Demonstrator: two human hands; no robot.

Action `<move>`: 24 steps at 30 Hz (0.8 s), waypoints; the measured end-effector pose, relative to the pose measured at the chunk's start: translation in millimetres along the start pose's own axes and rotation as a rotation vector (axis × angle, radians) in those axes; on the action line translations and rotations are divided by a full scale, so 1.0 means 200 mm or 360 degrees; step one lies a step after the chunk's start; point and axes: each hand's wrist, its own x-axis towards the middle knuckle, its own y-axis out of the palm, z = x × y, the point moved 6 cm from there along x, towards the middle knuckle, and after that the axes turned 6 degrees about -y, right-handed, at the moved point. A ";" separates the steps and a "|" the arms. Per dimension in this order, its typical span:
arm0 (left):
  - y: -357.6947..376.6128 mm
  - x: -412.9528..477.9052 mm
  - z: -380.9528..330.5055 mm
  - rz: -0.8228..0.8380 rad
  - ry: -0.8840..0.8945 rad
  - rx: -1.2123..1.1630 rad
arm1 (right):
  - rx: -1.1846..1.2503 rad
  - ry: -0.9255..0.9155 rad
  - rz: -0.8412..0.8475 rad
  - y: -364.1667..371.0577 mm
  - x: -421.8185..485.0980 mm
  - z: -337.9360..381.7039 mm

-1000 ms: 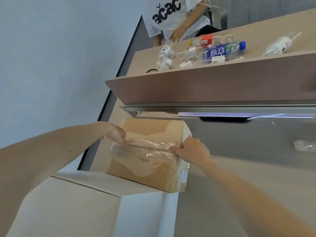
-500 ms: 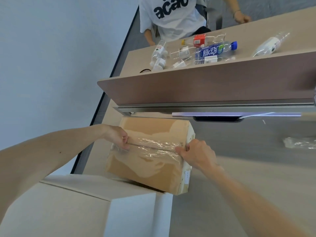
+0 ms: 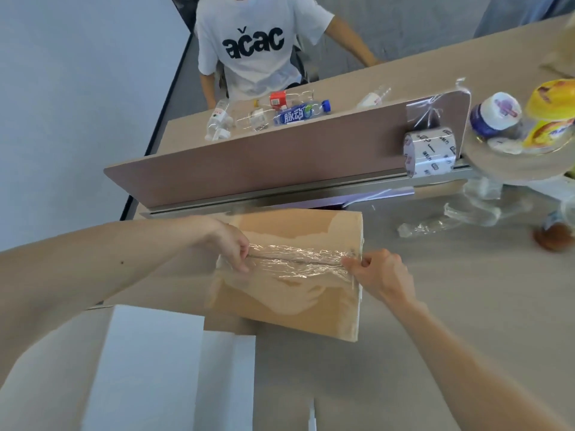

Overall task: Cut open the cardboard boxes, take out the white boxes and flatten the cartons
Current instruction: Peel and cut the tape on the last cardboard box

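Observation:
A brown cardboard box (image 3: 289, 303) lies on the grey desk (image 3: 435, 306) in front of me. Wrinkled clear tape (image 3: 298, 259) runs along its top seam. My left hand (image 3: 231, 248) pinches the tape at the seam's left end. My right hand (image 3: 378, 273) pinches the tape at the right end, by the box's edge. A white box (image 3: 149, 368) sits close to me at the lower left, beside an open carton flap (image 3: 280, 384).
A brown divider panel (image 3: 264, 163) stands behind the box. A tape roll (image 3: 429, 154) rests at its right end. Crumpled clear plastic (image 3: 451, 219) and bottles (image 3: 494, 116) lie at the right. Beyond the divider, a person in a white shirt (image 3: 255, 48) sits behind several bottles (image 3: 298, 113).
The view swung right and up, bringing the tape roll and bottles into sight. Both hands stayed pinching the tape at the box's seam ends.

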 end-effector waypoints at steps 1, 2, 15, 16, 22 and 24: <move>0.01 -0.02 -0.06 0.0015 0.0010 0.0027 | 0.0020 0.0027 -0.0018 -0.03 -0.02 -0.05; 0.01 -0.03 -0.12 0.0023 0.0026 0.0036 | 0.0035 0.0053 -0.0035 -0.06 -0.04 -0.10; 0.13 -0.24 -0.76 0.0314 0.0121 0.0004 | 0.0120 0.0165 -0.0265 -0.39 -0.24 -0.63; 0.14 -0.25 -0.81 0.0338 0.0128 0.0006 | 0.0110 0.0173 -0.0282 -0.42 -0.26 -0.66; 0.29 -0.32 -1.02 0.0341 0.0219 -0.0211 | 0.0055 0.0228 -0.0340 -0.56 -0.40 -0.79; 0.35 -0.35 -1.07 0.0326 0.0243 -0.0238 | 0.0020 0.0220 -0.0382 -0.58 -0.45 -0.84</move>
